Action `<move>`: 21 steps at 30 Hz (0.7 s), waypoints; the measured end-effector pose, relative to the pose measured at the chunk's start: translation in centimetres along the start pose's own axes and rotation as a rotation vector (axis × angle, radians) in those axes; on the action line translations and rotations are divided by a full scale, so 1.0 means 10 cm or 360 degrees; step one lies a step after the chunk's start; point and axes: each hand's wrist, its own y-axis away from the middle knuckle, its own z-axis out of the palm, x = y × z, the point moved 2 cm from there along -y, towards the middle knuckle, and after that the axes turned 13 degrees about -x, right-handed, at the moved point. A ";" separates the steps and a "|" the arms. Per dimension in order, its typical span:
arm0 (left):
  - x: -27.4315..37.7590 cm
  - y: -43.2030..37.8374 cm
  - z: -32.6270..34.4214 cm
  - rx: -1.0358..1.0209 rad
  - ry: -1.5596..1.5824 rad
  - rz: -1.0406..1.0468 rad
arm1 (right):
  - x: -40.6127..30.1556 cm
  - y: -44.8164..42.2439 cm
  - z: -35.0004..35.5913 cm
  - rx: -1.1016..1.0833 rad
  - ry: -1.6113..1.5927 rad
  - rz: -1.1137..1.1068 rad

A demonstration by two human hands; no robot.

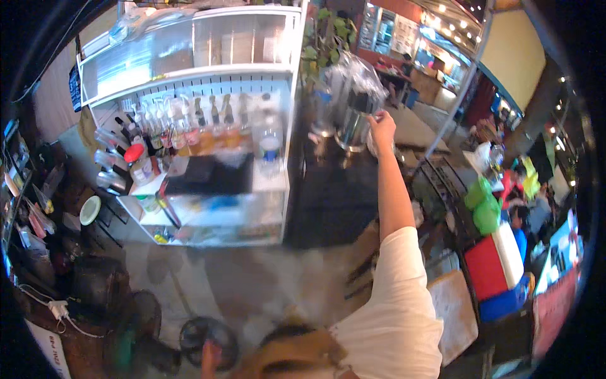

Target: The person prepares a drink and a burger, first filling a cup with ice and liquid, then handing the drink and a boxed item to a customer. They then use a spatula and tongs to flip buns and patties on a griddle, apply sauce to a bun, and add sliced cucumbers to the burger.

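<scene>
My right hand (382, 132) reaches far forward on an outstretched arm with a white sleeve. Its thumb and fingers pinch together at the side of a tall shiny metal container (352, 125); whether they grip its edge or the plastic is hard to tell. Crumpled clear plastic (360, 76) covers the container's top. Left of it stands another clear or shiny vessel (324, 106), blurred, on a dark counter (326, 194). Low in the picture, a blurred skin-toned shape, perhaps my left hand (210, 356), shows over a dark round object (189, 334); its fingers cannot be made out.
A white shelf unit (286, 189) holds pump bottles (177, 111), a red-lidded jar (139, 163) and a clear dispenser (270, 149). A round stool (90, 210) stands left. Rightward are a red-and-white cooler (490, 265), green bags (483, 206) and seated people. A white power adapter (58, 309) trails cables.
</scene>
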 end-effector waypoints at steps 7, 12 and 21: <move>0.63 -0.36 0.92 0.0348 0.0042 -0.0430 | 0.71 -1.45 0.77 -0.0086 0.0613 0.0020; 0.79 -0.18 1.18 0.0447 0.0060 -0.0410 | 0.71 -1.85 0.61 0.0063 0.0774 -0.0404; 0.37 1.16 1.32 0.0839 0.0108 -0.0169 | -0.84 -1.39 -0.15 0.0460 0.0036 -0.0726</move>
